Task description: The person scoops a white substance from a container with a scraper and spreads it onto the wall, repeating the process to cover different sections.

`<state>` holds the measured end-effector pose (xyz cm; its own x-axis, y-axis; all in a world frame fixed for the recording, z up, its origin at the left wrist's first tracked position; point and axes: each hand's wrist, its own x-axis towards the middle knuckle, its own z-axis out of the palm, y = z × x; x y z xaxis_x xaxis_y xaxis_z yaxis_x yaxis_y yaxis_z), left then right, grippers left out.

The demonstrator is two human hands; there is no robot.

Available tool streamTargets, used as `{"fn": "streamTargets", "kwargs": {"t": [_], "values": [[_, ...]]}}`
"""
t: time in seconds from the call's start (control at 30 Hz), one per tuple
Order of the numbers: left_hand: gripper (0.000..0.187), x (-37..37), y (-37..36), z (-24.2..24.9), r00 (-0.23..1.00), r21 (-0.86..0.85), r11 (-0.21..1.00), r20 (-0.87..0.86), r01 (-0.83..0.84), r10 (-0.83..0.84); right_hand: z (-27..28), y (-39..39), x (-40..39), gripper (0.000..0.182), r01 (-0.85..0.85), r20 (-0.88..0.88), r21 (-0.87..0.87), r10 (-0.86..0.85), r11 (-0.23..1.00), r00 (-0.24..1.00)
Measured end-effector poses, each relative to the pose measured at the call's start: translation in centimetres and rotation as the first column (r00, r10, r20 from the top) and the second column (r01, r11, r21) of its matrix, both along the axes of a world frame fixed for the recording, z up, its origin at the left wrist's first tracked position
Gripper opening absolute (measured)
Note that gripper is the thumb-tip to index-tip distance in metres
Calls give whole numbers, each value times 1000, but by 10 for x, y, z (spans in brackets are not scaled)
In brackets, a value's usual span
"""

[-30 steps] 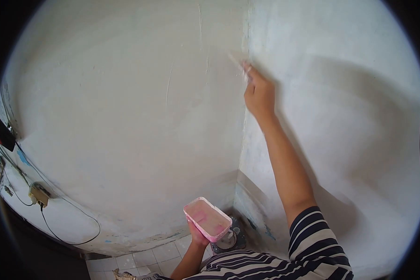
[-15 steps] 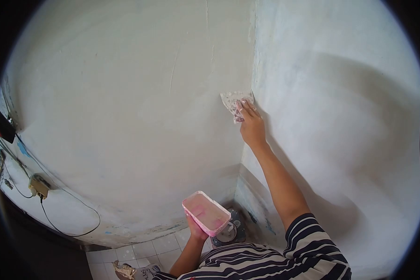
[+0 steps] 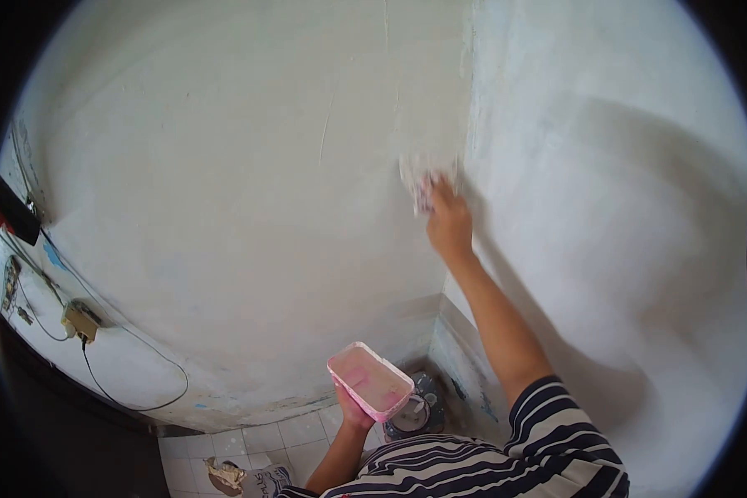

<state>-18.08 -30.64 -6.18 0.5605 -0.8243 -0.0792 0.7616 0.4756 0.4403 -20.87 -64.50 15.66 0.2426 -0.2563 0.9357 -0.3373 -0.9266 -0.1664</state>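
Observation:
My right hand grips a putty-smeared scraper, whose wide blade lies against the grey wall just left of the corner. Hand and blade are slightly blurred. Lower down, my left hand holds a pink rectangular tub from below and its left side, fingers wrapped round it. Inside the tub is a pale surface with pink streaks. Thin raised lines mark the wall above and left of the scraper.
At the left, a socket box with a looping black cable hangs on the wall. A round container sits on a stained support below the tub. A bag and crumpled wrapping rest on the tiled floor.
The view has shifted a little, so the wall and corner appear further right. The scraper in my right hand has moved slightly away from the corner. The tub is still in my left hand.

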Motion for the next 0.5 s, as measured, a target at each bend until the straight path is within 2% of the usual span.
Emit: {"fn": "streamTargets", "kwargs": {"t": [0.03,0.1,0.17,0.23,0.27,0.33,0.4,0.43,0.5], "values": [[73,0,1,-2,1000,-10,1000,-20,17,-18,-24,7,-7,51,-37,-46,54,40,998,998],[73,-2,0,-4,1000,-1,1000,-20,-13,13,-35,17,-24,52,-57,-45,76,61,995,997],[73,-1,-2,-7,999,2,999,-15,-35,35,-13,24,-29,54,-69,-39,92,73,993,997],[74,1,-4,-10,997,-32,1000,-76,0,-2,58,32,-25,57,-113,134,72,103,991,986],[74,0,-3,-12,997,-35,999,-76,-7,4,102,31,-20,59,-87,175,-7,87,996,981],[77,-1,-1,-15,996,1,1000,-79,-27,27,191,26,-3,51,-107,310,-223,174,969,935],[77,-2,1,-14,997,10,999,-67,-38,39,265,10,20,43,-42,351,-359,176,933,920],[78,-4,1,-13,997,20,999,-58,-40,42,286,2,30,43,-47,355,-363,185,930,916],[78,-6,1,-15,996,32,998,-63,-54,56,309,-8,37,47,57,246,-284,15,957,969]]}}
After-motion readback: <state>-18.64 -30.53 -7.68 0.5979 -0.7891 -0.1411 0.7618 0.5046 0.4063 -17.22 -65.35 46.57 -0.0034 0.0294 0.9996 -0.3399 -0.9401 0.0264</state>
